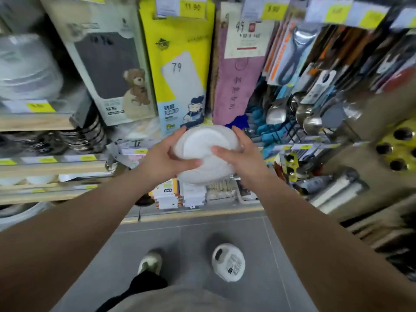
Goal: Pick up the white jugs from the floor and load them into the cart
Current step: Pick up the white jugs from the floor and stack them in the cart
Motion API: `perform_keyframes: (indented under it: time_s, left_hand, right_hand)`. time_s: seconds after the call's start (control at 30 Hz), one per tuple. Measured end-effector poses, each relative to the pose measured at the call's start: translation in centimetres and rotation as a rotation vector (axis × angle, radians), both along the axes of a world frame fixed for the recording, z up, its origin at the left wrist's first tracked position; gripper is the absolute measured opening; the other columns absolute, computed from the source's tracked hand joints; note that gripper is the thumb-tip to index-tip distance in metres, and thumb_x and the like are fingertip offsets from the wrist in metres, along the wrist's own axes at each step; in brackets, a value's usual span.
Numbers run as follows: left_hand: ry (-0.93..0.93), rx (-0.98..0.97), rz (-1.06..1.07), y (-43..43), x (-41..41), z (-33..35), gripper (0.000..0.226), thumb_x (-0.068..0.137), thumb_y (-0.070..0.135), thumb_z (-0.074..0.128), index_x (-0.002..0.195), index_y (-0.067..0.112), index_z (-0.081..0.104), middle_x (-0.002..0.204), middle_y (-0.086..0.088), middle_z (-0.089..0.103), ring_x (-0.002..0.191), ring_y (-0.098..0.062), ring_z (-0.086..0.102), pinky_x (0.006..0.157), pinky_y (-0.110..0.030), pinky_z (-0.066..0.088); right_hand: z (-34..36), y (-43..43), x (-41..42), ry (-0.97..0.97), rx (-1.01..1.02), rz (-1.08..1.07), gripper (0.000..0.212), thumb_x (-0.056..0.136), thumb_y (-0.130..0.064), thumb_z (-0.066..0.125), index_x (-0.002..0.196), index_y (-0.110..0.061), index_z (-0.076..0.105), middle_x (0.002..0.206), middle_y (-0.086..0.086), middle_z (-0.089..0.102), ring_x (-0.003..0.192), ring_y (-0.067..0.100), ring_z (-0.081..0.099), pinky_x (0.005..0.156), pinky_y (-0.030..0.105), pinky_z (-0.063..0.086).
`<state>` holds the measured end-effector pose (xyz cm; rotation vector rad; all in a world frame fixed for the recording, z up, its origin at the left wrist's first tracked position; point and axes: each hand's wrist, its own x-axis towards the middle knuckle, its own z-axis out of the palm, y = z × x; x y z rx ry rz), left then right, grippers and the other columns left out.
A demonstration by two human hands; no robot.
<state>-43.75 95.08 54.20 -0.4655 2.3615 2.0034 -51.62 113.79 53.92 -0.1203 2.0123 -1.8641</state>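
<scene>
The fingers (182, 129) of the left hand (166, 158) curl over the far edge of a white jug (202, 152), with the thumb pressed across its near face. The right hand (244, 158) grips the opposite side the same way, its fingers hooked over the far edge and its thumb laid on the round face. Together they hold this jug up in the air at arm's length, one round end turned toward the camera. Whether that end is the base or the top cannot be told.

Directly behind the held jug hangs a yellow package (180, 64) with a cartoon figure and a handwritten 79. Up and left of the jug is a grey-green package with a teddy bear (112, 75), and up and right a pink towel (234, 86) with a paper label. Further right of the jug, steel ladles (311, 123) hang on hooks, with a carded peeler (292, 55) above them. Left of the jug run wooden shelves (45, 168) edged with yellow price tags; the goods stacked there are too blurred to name. Just below the jug, small flat boxes (168, 197) sit on the lowest shelf.

Well beneath the held jug lies a grey tiled floor (202, 226). A second white jug (228, 262) stands on it, below and slightly right of the held one, its handle slot and printed label facing up. It is apart from the person's pale shoe (150, 262), which is down and left of the held jug.
</scene>
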Motion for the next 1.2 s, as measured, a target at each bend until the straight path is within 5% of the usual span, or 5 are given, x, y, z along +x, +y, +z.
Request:
perform_keyframes:
  time_s: [0.5, 0.67, 0.83, 1.03, 1.2]
  left_hand:
    - [0.025, 0.071, 0.784, -17.2, 27.2, 3.2, 0.086, 0.07, 0.011, 0.085, 0.143, 0.033, 0.043, 0.091, 0.011, 0.058, 0.059, 0.009, 0.06, 0.048, -0.012, 0.046]
    - [0.02, 0.012, 0.974, -26.0, 37.6, 3.9, 0.086, 0.066, 0.018, 0.089, 0.139, 0.035, 0.047, 0.096, 0.013, 0.062, 0.061, 0.011, 0.061, 0.05, -0.011, 0.046]
    - [0.039, -0.08, 1.11, -33.9, 47.2, 4.8, 0.087, 0.061, 0.028, 0.091, 0.135, 0.042, 0.049, 0.112, 0.013, 0.064, 0.078, 0.005, 0.064, 0.064, -0.018, 0.053]
    - [0.049, -0.116, 1.297, -42.7, 55.9, 5.4, 0.085, 0.06, 0.031, 0.092, 0.131, 0.049, 0.049, 0.12, 0.017, 0.059, 0.103, -0.008, 0.064, 0.084, -0.036, 0.058]
    - [0.055, -0.108, 1.408, -51.7, 59.6, 5.1, 0.087, 0.061, 0.028, 0.092, 0.134, 0.048, 0.048, 0.121, 0.014, 0.059, 0.104, -0.01, 0.064, 0.077, -0.037, 0.061]
  right_hand:
    - [1.2, -29.4, 16.2, 0.064, -0.028, 0.711, 0.098, 0.056, -0.034, 0.091, 0.142, -0.034, 0.043, 0.136, -0.006, 0.053, 0.12, 0.015, 0.056, 0.104, 0.039, 0.047]
    - [1.5, -41.5, 25.7, 0.077, -0.06, 0.878, 0.089, 0.068, -0.024, 0.087, 0.144, -0.029, 0.042, 0.135, -0.004, 0.055, 0.117, 0.013, 0.057, 0.1, 0.03, 0.048]
    - [2.7, -52.7, 35.1, 0.067, -0.116, 1.037, 0.107, 0.046, -0.044, 0.09, 0.141, -0.032, 0.044, 0.135, -0.007, 0.056, 0.12, 0.013, 0.057, 0.105, 0.04, 0.047]
    - [3.7, -64.6, 43.4, 0.061, -0.163, 1.262, 0.091, 0.07, -0.021, 0.086, 0.146, -0.027, 0.038, 0.125, -0.013, 0.055, 0.118, 0.012, 0.056, 0.104, 0.038, 0.047]
    - [2.9, -76.2, 47.7, 0.062, -0.168, 1.351, 0.102, 0.057, -0.035, 0.09, 0.145, -0.03, 0.04, 0.137, -0.006, 0.052, 0.123, 0.016, 0.055, 0.106, 0.042, 0.045]
